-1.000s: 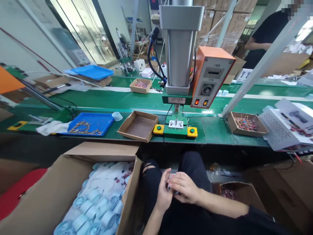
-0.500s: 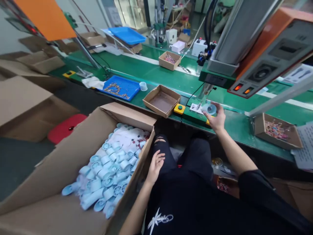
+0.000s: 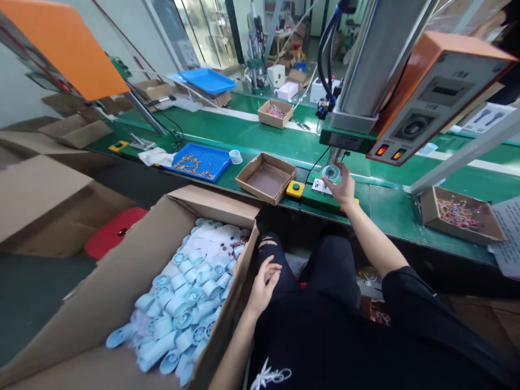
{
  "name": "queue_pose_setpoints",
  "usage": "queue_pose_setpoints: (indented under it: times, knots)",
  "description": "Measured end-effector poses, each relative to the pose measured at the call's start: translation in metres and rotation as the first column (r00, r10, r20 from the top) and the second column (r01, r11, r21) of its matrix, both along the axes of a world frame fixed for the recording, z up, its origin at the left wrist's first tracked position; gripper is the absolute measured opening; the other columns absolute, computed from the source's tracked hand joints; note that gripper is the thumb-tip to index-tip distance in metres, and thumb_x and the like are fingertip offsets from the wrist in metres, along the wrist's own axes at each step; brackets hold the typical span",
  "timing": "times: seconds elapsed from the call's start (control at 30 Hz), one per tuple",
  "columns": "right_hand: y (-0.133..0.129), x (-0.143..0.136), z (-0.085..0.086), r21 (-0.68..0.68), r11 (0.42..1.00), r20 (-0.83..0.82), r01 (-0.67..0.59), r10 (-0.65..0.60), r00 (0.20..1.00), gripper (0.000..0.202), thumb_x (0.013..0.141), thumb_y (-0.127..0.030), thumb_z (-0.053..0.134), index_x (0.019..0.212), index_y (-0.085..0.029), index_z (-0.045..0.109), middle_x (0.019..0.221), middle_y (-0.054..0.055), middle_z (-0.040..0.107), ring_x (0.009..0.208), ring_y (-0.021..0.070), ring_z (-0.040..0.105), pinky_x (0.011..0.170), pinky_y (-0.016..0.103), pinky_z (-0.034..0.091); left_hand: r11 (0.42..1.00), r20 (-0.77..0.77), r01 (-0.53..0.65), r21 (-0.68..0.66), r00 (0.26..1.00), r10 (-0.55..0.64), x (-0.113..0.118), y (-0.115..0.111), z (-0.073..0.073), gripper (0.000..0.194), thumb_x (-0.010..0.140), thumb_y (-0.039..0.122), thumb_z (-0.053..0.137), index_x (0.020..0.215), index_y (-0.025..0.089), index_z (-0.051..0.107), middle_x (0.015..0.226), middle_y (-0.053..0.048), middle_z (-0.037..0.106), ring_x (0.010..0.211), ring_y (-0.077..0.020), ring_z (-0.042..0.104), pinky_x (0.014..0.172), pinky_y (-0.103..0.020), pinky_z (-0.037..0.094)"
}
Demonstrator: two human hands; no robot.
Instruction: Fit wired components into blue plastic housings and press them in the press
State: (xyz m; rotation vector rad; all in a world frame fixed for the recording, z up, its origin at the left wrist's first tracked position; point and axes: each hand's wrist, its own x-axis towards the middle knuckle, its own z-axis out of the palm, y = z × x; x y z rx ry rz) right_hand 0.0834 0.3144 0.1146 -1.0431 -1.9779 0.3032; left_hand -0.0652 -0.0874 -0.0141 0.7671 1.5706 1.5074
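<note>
In my right hand is a light-blue round plastic cup, gripped between thumb and fingers with its round end toward me. The hand holds it under the press head, just above the white fixture plate on the green bench. My left hand hovers by my left thigh, palm up, fingers loosely bent and apart, with nothing in it. Beside that hand stands a large cardboard box with many light-blue plastic cups heaped inside.
A yellow button box sits left of the fixture, beside a shallow cardboard tray. Farther left are a blue tray of small metal parts and a single cup. At right stands a box of small colourful parts.
My right hand has brought the cup left and up, in under the press head, turning its round end toward me. The left hand stays by the thigh. The view has shifted slightly.
</note>
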Motion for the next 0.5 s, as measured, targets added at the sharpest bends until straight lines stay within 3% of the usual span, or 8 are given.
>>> queue_pose_setpoints:
  times: [0.1, 0.17, 0.2, 0.27, 0.33, 0.37, 0.43, 0.5]
  knots:
    - [0.002, -0.003, 0.011, -0.039, 0.999, 0.108, 0.038, -0.033, 0.994, 0.071, 0.089, -0.062, 0.074, 0.139, -0.016, 0.056, 0.125, 0.018, 0.075, 0.111, 0.0347, 0.074, 0.095, 0.045, 0.059, 0.998, -0.165, -0.005, 0.068, 0.986, 0.016, -0.025, 0.035, 0.043, 0.053, 0.098, 0.059, 0.062, 0.134, 0.020, 0.065, 0.104, -0.010, 0.078, 0.099, -0.0244, 0.076, 0.096, -0.040, 0.061]
    - [0.001, -0.004, 0.016, -0.080, 0.995, 0.209, 0.063, -0.045, 0.977, 0.067, 0.088, -0.060, 0.075, 0.135, -0.015, 0.060, 0.112, 0.017, 0.078, 0.101, 0.0350, 0.075, 0.088, 0.043, 0.059, 0.991, -0.349, -0.036, 0.128, 0.934, 0.079, -0.052, 0.072, 0.080, 0.045, 0.102, 0.055, 0.057, 0.128, 0.020, 0.068, 0.106, -0.011, 0.078, 0.101, -0.0244, 0.075, 0.097, -0.040, 0.060]
    - [0.000, -0.004, 0.017, -0.097, 0.993, 0.241, 0.072, -0.047, 0.969, 0.065, 0.088, -0.060, 0.075, 0.133, -0.015, 0.062, 0.107, 0.017, 0.078, 0.096, 0.0346, 0.075, 0.085, 0.043, 0.058, 0.990, -0.469, -0.040, 0.137, 0.877, 0.100, -0.068, 0.095, 0.098, 0.042, 0.103, 0.052, 0.055, 0.125, 0.020, 0.070, 0.108, -0.011, 0.078, 0.104, -0.0251, 0.074, 0.100, -0.041, 0.058]
    - [-0.004, -0.006, 0.016, -0.114, 0.990, 0.232, 0.086, -0.057, 0.971, 0.065, 0.090, -0.063, 0.072, 0.133, -0.014, 0.063, 0.106, 0.017, 0.078, 0.093, 0.0336, 0.074, 0.083, 0.042, 0.058, 0.996, -0.722, -0.064, 0.057, 0.687, 0.085, -0.098, 0.146, 0.132, 0.036, 0.104, 0.044, 0.052, 0.123, 0.020, 0.072, 0.120, -0.013, 0.078, 0.117, -0.0283, 0.069, 0.110, -0.045, 0.052]
    - [-0.009, -0.010, 0.012, -0.129, 0.987, 0.162, 0.100, -0.078, 0.984, 0.072, 0.093, -0.065, 0.067, 0.140, -0.012, 0.058, 0.111, 0.019, 0.078, 0.096, 0.0338, 0.074, 0.085, 0.042, 0.058, 0.966, -0.874, -0.116, -0.229, 0.461, -0.152, -0.122, 0.198, 0.156, 0.037, 0.104, 0.040, 0.052, 0.129, 0.020, 0.071, 0.132, -0.016, 0.075, 0.134, -0.0343, 0.059, 0.118, -0.053, 0.043]
    - [-0.011, -0.011, 0.010, -0.145, 0.984, 0.133, 0.105, -0.085, 0.987, 0.074, 0.094, -0.065, 0.065, 0.144, -0.011, 0.055, 0.113, 0.019, 0.078, 0.099, 0.0342, 0.074, 0.086, 0.042, 0.059, 0.911, -0.868, -0.131, -0.391, 0.381, -0.318, -0.131, 0.221, 0.163, 0.037, 0.104, 0.039, 0.053, 0.129, 0.018, 0.071, 0.136, -0.018, 0.073, 0.139, -0.0370, 0.056, 0.119, -0.056, 0.040]
    - [-0.013, -0.011, 0.007, -0.185, 0.978, 0.122, 0.100, -0.078, 0.989, 0.076, 0.094, -0.063, 0.065, 0.147, -0.010, 0.052, 0.116, 0.021, 0.077, 0.103, 0.0348, 0.074, 0.088, 0.044, 0.059, 0.833, -0.811, -0.114, -0.541, 0.334, -0.481, -0.141, 0.260, 0.169, 0.035, 0.096, 0.039, 0.069, 0.113, 0.009, 0.076, 0.124, -0.024, 0.075, 0.134, -0.0395, 0.060, 0.118, -0.055, 0.039]
    - [-0.015, -0.001, 0.004, -0.200, 0.978, 0.144, 0.062, -0.033, 0.989, 0.075, 0.094, -0.060, 0.067, 0.148, -0.011, 0.051, 0.122, 0.022, 0.076, 0.109, 0.0357, 0.073, 0.093, 0.046, 0.059, 0.802, -0.767, -0.027, -0.597, 0.313, -0.561, -0.143, 0.286, 0.167, 0.036, 0.089, 0.040, 0.080, 0.103, 0.006, 0.076, 0.114, -0.022, 0.077, 0.124, -0.0354, 0.066, 0.115, -0.050, 0.044]
